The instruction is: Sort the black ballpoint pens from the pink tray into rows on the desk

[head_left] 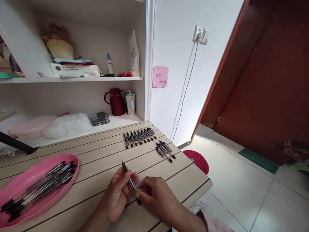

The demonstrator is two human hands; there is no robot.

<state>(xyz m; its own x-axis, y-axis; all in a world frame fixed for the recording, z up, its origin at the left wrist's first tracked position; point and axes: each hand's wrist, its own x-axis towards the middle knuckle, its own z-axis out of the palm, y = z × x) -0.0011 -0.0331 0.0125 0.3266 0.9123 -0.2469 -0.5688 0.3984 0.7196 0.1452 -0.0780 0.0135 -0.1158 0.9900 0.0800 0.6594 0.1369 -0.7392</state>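
Note:
My left hand pinches a black pen near its middle, the tip pointing up and away. My right hand is closed around the pen's lower end, close to the wooden table's front edge. To the left a pink oval tray holds several black pens. Further back, a row of several pens lies side by side, with a smaller group of pens just right of it.
A shelf unit behind the table carries a dark red jug, a small cup, plastic bags and boxes. A pink note hangs on the wall. A red stool stands on the tiled floor at the right, near a brown door.

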